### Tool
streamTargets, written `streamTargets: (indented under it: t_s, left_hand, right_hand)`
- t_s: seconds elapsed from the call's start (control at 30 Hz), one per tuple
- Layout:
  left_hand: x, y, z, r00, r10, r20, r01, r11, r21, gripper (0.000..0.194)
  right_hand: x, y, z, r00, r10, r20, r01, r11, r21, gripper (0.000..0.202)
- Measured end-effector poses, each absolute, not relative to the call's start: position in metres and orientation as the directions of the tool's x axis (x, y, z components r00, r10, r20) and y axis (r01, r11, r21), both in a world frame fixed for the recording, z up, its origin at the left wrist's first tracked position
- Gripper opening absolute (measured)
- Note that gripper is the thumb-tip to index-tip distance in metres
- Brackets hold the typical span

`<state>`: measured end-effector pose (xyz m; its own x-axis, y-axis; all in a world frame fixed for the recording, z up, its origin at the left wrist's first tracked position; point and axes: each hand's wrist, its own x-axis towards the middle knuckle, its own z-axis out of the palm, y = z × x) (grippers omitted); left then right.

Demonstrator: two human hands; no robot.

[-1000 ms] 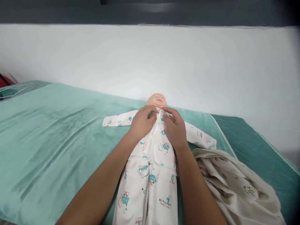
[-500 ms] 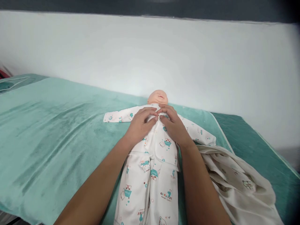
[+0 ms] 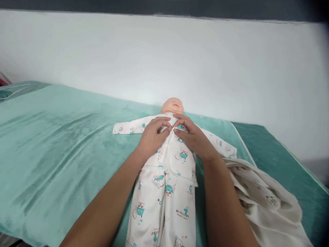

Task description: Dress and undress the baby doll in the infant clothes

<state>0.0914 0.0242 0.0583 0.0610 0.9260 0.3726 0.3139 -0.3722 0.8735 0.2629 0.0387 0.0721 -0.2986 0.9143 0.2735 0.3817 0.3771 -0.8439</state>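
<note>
A baby doll (image 3: 172, 105) lies on its back, its head by the wall, dressed in a white printed shirt (image 3: 183, 161) and matching printed trousers (image 3: 150, 206). My left hand (image 3: 156, 133) and my right hand (image 3: 189, 133) meet over the doll's chest. Both pinch the shirt's front opening between thumb and forefinger. The fingertips of the two hands nearly touch. A small button (image 3: 171, 144) shows on the front edge just below them. Whatever fastening lies between the fingertips is too small to make out. The shirt's sleeves stretch out to both sides.
A light green plush blanket (image 3: 64, 151) with folds covers the bed under the doll. Right of my right forearm lies a crumpled cream cloth (image 3: 272, 206). Darker green fabric (image 3: 264, 147) spreads at the right. A white wall (image 3: 128, 55) rises behind the doll's head.
The right hand has turned slightly, its wrist and forearm shifting outward to the right. The left hand has barely moved. Both keep their pinch at the shirt front.
</note>
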Motion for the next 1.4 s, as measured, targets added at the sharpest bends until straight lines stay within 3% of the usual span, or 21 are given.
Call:
streamTargets:
  t_s: [0.57, 0.8, 1.0, 1.4]
  left_hand:
    - [0.092, 0.024, 0.058, 0.073, 0.914, 0.4, 0.3, -0.402, 0.865, 0.006]
    - [0.091, 0.025, 0.055, 0.068, 0.898, 0.435, 0.285, -0.435, 0.854, 0.01]
    - [0.091, 0.026, 0.053, 0.076, 0.874, 0.48, 0.272, -0.481, 0.833, 0.014]
    - [0.09, 0.025, 0.052, 0.109, 0.876, 0.469, 0.291, -0.48, 0.828, 0.019]
  right_hand:
    - [0.256, 0.042, 0.067, -0.218, 0.92, 0.325, 0.336, 0.384, -0.86, 0.009]
    - [0.254, 0.048, 0.058, -0.131, 0.9, 0.415, 0.204, 0.434, -0.877, 0.007]
    - [0.251, 0.049, 0.058, -0.141, 0.878, 0.457, 0.315, 0.477, -0.82, 0.021]
    - [0.249, 0.049, 0.057, -0.082, 0.874, 0.479, 0.447, 0.462, -0.766, 0.02]
